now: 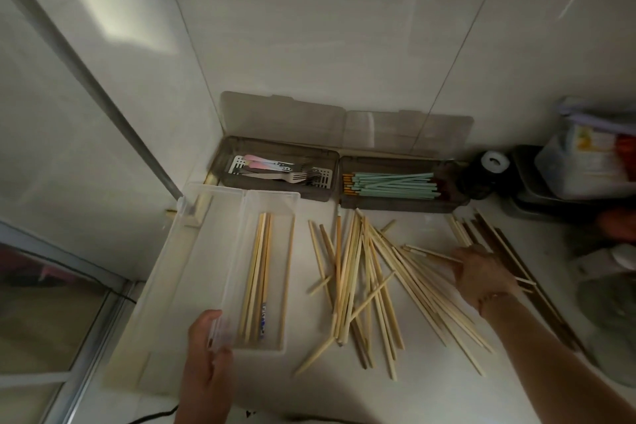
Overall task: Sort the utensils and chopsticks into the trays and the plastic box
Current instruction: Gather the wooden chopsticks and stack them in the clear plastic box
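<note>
Loose wooden chopsticks (371, 286) lie heaped mid-table, a few already in the clear plastic box (220, 251) toward the left edge. Right hand (481, 272) presses on the heap, fingers spread; left hand (210, 337) grips the box's near end. Advice: gather parallel sticks, lay lengthwise.

A clear plastic box (237, 272) sits open on the white surface (430, 227), holding several pale wooden chopsticks (258, 279) laid lengthwise. Just right of it, a loose pile of wooden chopsticks (364, 282) lies crisscrossed, with darker brown chopsticks (509, 251) at the far right. Against the wall, two grey trays stand side by side: the left tray (278, 165) holds forks and pastel-handled utensils (275, 169), the right tray (402, 182) holds mint-green chopsticks (392, 184).
</note>
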{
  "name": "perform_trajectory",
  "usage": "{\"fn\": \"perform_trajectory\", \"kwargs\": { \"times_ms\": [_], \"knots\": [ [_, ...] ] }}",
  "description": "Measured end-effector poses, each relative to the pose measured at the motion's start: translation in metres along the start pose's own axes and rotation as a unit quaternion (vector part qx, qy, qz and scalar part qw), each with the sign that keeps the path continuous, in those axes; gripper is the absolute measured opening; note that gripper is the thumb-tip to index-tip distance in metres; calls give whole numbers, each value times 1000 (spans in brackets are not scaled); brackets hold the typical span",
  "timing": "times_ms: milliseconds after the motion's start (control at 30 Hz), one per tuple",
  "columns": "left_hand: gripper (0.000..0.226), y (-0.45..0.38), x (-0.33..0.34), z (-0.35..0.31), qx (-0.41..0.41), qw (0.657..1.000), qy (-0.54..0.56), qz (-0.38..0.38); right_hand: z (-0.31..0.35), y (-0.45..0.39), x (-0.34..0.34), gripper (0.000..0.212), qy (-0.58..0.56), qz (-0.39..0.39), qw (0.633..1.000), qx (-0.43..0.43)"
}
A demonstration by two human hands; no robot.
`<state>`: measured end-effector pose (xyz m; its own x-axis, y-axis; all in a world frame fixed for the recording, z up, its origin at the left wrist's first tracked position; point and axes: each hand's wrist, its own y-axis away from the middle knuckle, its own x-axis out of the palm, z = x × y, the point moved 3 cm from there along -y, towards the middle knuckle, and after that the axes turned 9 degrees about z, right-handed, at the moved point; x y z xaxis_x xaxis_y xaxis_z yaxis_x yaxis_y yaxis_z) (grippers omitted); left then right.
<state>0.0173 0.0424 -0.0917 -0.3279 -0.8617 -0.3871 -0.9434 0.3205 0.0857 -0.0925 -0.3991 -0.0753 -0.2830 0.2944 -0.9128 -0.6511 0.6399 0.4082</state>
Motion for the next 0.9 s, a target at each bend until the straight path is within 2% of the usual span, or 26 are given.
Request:
{"fn": "perform_trajectory", "kwargs": {
  "times_ms": [233, 367, 467, 533, 600, 667, 733, 800, 833, 900],
  "knots": [
    [34, 1, 4, -8, 1, 1000, 12, 0, 1, 0, 2, 11, -23, -5, 1000, -19],
    [39, 1, 5, -11, 1, 1000, 23, -16, 3, 4, -11, 10, 23, 2, 1000, -19],
    [33, 1, 4, -6, -12, 1000, 20, -19, 20, 10, -31, 18, -6, -71, 994, -78],
    [36, 1, 3, -1, -21, 1000, 9, -14, 47, 22, -51, 16, -96, -135, 976, -142],
    [36, 1, 1, 2, -28, 1000, -2, 0, 85, 40, -74, 16, -178, -191, 943, -208],
    [35, 2, -1, 4, -46, 999, -5, 12, 130, 64, -95, 28, -245, -221, 901, -282],
    [37, 3, -2, 11, -50, 999, -7, 18, 174, 84, -103, 49, -330, -203, 854, -347],
    [40, 4, -3, 15, -53, 998, -1, 26, 215, 96, -101, 53, -426, -145, 810, -378],
    [42, 3, -3, 16, -50, 998, 1, 31, 235, 99, -96, 46, -450, -110, 802, -378],
    [46, 3, -3, 15, -42, 998, 5, 37, 269, 98, -81, 25, -405, -70, 835, -366]
  ]
}}
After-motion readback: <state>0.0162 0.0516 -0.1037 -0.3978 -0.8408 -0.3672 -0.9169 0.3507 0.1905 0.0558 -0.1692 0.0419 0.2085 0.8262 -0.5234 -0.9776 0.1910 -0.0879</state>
